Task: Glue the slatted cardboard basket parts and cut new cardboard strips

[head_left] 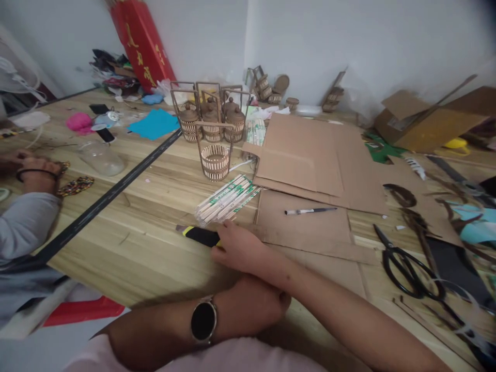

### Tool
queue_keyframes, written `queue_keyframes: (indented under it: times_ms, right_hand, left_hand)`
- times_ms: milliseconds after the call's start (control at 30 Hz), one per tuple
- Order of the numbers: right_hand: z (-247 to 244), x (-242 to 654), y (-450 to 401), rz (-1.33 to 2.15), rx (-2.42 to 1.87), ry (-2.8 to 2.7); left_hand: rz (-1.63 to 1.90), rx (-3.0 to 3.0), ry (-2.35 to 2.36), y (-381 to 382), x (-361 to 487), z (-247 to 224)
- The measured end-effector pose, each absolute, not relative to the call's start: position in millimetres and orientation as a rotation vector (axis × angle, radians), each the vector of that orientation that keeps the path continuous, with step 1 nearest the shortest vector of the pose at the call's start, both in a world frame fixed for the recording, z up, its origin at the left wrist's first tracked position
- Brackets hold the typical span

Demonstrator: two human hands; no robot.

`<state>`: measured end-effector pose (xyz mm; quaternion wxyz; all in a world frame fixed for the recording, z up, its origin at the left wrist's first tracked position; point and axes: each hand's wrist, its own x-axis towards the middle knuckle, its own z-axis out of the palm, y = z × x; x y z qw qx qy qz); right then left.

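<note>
My right hand [238, 248] reaches across to the left, fingers closed around the near end of a black-and-yellow tool [201, 235]. The tool looks like a utility knife and lies low over the wooden table, pointing left. Below the right forearm, my left hand [251, 302] is curled, with a round watch [203, 320] on its wrist. Its fingers are mostly hidden, and I cannot see what they hold, if anything. Just beyond my right hand is a plastic-wrapped bundle of chopsticks [228, 199]. A flat cardboard strip [313, 245] lies to its right.
Small handled baskets [215, 161] stand at the back, several of them lidded. Cardboard sheets [302, 155], a pen [310, 211] and black scissors [406, 268] lie to the right. A glass jar [101, 157] stands left, near another person's hand [39, 170]. A dark strip [116, 191] crosses the table.
</note>
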<state>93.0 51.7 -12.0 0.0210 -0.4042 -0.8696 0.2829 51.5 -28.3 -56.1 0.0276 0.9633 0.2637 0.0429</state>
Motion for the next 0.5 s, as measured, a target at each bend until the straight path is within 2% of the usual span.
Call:
queue_keyframes:
  times_ms: [167, 200, 233, 300, 367, 500]
  right_hand:
    - [-6.1, 157.1, 37.1, 1.17, -1.238, -2.406]
    - [-7.5, 172.5, 30.6, 1.307, -1.219, -2.295]
    - [-9.5, 187.2, 23.3, 1.644, -1.128, -1.916]
    - [-13.8, 211.5, 8.7, 1.994, -0.963, -1.313]
    - [-17.0, 227.1, -2.3, 2.043, -0.92, -0.941]
    - [-20.6, 238.6, -9.0, 1.858, -1.098, -0.704]
  left_hand:
    - [0.143, 3.008, 0.806, -26.4, 50.1, -54.2]
    - [0.148, 3.001, 0.807, -26.4, 50.6, -55.7]
    - [0.16, 2.985, 0.813, -26.4, 51.3, -57.7]
    - [0.209, 2.953, 0.848, -26.9, 52.6, -61.6]
    - [0.244, 2.969, 0.866, -27.6, 52.7, -62.6]
    - [0.18, 3.027, 0.827, -27.2, 49.6, -55.6]
